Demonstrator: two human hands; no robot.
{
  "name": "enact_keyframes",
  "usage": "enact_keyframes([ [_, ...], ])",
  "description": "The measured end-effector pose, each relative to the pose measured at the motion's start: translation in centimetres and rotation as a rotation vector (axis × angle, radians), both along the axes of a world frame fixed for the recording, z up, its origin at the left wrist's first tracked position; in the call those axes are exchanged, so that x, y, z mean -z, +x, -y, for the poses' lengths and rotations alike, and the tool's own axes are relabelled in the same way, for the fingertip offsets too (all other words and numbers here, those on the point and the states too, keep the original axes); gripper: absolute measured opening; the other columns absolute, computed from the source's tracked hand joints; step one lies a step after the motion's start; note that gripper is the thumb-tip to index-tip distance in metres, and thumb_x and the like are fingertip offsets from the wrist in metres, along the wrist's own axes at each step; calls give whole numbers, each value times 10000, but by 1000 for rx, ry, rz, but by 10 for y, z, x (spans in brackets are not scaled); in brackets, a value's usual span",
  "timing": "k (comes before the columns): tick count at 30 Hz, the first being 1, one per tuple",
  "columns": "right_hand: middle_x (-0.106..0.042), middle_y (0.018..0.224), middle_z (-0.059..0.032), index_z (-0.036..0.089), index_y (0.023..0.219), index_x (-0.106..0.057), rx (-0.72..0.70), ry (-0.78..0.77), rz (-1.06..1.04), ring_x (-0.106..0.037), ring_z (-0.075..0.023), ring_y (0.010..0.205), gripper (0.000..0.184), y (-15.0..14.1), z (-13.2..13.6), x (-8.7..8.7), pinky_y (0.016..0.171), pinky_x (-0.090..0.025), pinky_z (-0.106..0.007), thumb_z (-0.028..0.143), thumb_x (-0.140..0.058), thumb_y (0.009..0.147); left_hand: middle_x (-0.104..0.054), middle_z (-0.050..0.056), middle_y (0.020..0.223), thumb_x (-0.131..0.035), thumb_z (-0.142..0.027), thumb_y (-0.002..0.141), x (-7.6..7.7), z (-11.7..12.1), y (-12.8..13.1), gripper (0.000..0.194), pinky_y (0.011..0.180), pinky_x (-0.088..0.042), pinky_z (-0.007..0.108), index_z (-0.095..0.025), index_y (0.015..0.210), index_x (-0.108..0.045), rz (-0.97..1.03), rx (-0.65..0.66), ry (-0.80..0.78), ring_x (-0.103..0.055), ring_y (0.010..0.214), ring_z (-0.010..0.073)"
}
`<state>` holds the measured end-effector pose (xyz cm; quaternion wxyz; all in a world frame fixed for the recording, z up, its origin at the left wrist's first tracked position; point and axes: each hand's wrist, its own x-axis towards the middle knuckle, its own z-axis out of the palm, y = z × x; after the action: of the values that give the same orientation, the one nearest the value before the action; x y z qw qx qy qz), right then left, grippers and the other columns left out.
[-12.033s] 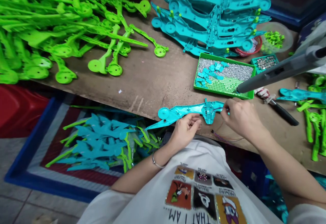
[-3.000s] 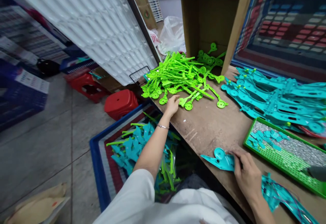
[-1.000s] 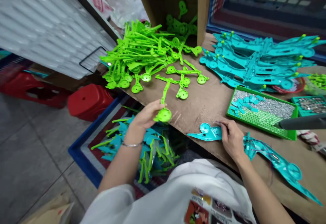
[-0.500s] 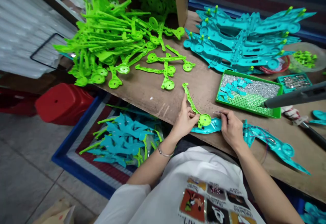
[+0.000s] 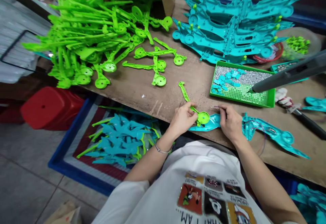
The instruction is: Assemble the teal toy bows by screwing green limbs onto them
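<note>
My left hand [image 5: 183,119] is closed on a lime-green plastic arm piece [image 5: 203,118] with a round disc at its near end. That disc sits over the left end of a long turquoise plastic shell [image 5: 267,128] at the table's front edge; whether it is seated there I cannot tell. My right hand [image 5: 231,122] covers the shell's middle, its thumb and forefinger pinching the end of a thin dark wire [image 5: 215,107]. More thin wires run along the right half of the shell and hang off its edge.
Behind my hands stands a green tray [image 5: 259,99] of small metal pieces and turquoise bits. A grey tool [image 5: 287,72] slants over it. Green arms [image 5: 96,37] pile at left; turquoise shells [image 5: 229,35] stack at back. A black-handled tool [image 5: 309,123] lies right, a blue-rimmed crate [image 5: 76,176] below.
My left hand reached to the green pile, took one arm piece and brought it right, onto the turquoise shell's left end. My right hand stayed at the shell with the wire.
</note>
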<state>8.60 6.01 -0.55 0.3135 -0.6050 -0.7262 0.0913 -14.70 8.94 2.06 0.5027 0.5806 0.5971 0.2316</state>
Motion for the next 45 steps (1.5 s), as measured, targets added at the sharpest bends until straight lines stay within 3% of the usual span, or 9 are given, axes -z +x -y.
enact_keyframes([
  [5,-748,1018,-93,193,1139,-643,9,-21,11,-720,-221,905,224,0,1,-1,821,-561,-346,275,-457,1047,-700,9,728,-662,-214,869,-16,-3,2,340,789,-540,299,-202,1204,-723,-255,133,145,-684,724,184],
  [8,-747,1012,-93,192,1140,-644,5,-16,12,-720,-221,899,225,0,0,-2,819,-562,-348,269,-455,1045,-731,99,1048,-616,-350,963,-24,0,-9,437,958,-515,374,-217,1378,-646,-303,274,387,-689,1002,241],
  [11,-746,1014,-90,199,1140,-647,-4,-21,9,-719,-222,904,228,1,0,-1,824,-563,-351,271,-453,1044,-522,192,1502,-729,-621,839,-23,4,-23,864,1199,-313,551,-207,1547,-456,-273,504,591,-433,1436,382],
  [14,-746,1022,-91,201,1140,-649,-3,-31,6,-721,-225,910,230,3,1,1,829,-564,-357,276,-454,1043,-476,222,1551,-769,-757,703,-12,7,-30,1206,1255,-83,649,-189,1633,-253,-278,620,624,-333,1506,427],
  [21,-751,1034,-84,202,1137,-638,-46,-52,17,-725,-217,924,204,8,0,-15,830,-565,-339,261,-466,1043,-539,226,1493,-691,-764,779,-7,15,-22,1117,1253,-62,635,-156,1612,-262,-280,562,692,-444,1441,390],
  [25,-738,1021,-85,221,1148,-652,-212,-77,86,-707,-218,941,231,-2,-5,-36,851,-547,-340,228,-448,1041,-660,162,1302,-588,-566,971,-20,18,-16,616,1095,-362,477,-169,1435,-512,-313,336,664,-572,1256,304],
  [29,-718,947,-78,228,1129,-673,-338,-128,148,-683,-209,892,233,-21,-13,-50,805,-522,-321,223,-461,1034,-734,77,1020,-545,-409,1031,-25,20,-13,253,976,-357,432,-209,1106,-682,-409,226,664,-617,1022,241],
  [38,-711,939,-44,205,1291,-568,-232,-584,-642,-653,-162,739,603,-36,-33,-50,618,-509,-273,333,-824,759,-755,38,933,-567,-392,1022,-8,25,-13,235,835,-460,321,-215,956,-706,-43,-79,358,-670,894,195],
  [45,-736,874,-37,184,1015,-743,-336,-659,-493,-604,-146,715,285,-46,-45,-61,637,-460,-274,430,-712,875,-761,50,904,-580,-359,1023,1,33,-3,225,841,-426,356,-202,925,-708,-247,-94,581,-656,875,200],
])
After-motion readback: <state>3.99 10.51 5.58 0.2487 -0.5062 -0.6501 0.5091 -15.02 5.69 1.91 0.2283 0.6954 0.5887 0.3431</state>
